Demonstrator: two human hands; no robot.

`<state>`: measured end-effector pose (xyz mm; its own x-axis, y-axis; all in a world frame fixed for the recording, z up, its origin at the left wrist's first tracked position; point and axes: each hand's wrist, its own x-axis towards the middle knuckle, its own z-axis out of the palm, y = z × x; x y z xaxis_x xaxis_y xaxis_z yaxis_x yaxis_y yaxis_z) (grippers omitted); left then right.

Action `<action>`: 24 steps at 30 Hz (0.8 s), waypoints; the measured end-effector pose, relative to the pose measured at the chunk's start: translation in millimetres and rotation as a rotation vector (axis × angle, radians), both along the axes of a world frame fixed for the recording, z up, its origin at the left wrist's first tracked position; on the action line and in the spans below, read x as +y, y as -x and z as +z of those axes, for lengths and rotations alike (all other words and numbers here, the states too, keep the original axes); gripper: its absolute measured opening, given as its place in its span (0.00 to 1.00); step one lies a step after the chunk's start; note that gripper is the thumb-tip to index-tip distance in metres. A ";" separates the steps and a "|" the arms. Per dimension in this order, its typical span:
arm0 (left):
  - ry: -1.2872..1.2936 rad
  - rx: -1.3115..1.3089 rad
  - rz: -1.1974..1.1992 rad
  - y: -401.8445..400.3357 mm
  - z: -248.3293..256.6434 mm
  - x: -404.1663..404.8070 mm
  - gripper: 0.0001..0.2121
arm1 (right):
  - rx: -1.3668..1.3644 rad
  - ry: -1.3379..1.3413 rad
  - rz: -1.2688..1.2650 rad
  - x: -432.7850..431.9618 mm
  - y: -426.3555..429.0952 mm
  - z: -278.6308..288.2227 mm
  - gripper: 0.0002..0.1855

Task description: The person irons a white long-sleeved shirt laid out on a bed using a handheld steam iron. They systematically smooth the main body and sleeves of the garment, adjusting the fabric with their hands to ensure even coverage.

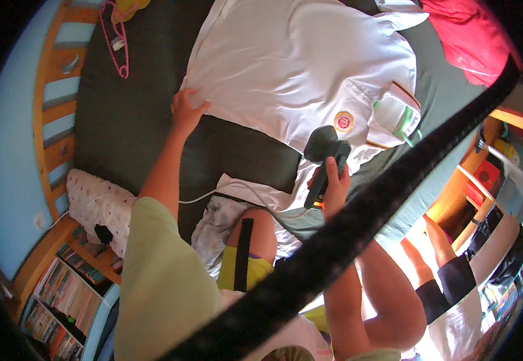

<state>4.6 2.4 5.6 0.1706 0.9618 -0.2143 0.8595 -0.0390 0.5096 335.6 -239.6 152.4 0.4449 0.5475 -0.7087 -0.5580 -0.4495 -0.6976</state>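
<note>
A white collared shirt [270,58] with a round red and yellow badge lies spread on a dark bed sheet [139,113]. On the shirt's lower left corner rests my left hand [188,110], its fingers apart. My right hand [336,185] grips the handle of a dark handheld garment steamer or travel iron [327,151] with an orange light. Its head is over the shirt's near edge, close to the badge; whether it touches the cloth I cannot tell. A white cord [248,187] runs from the handle's end to the left. Green hanger-like plastic [407,124] shows inside the collar.
A pink hanger [123,52] lies by the wooden bed rail [42,104]. Red cloth [469,36] is at the upper right, a patterned pillow [101,198] at the left. A black strap [401,167] crosses the view. Another person's legs [439,243] are at the right.
</note>
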 end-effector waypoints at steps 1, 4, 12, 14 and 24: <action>-0.009 0.001 -0.031 1.4 -1.8 2.7 0.30 | -0.014 0.025 -0.032 -3.7 1.9 -4.1 0.17; 0.038 0.058 -0.055 4.7 -7.4 8.4 0.30 | -0.082 0.062 -0.063 -15.8 5.4 -16.0 0.17; -0.082 0.083 -0.089 -4.7 1.4 -8.2 0.29 | -0.134 0.034 -0.066 -40.3 16.7 -28.9 0.18; -0.195 0.152 -0.116 -19.4 15.4 -19.5 0.28 | -0.126 0.029 -0.081 -44.2 16.8 -29.4 0.18; 0.371 -0.015 -0.627 -107.9 65.6 -221.8 0.24 | -0.272 0.084 -0.424 -85.6 11.3 -14.4 0.19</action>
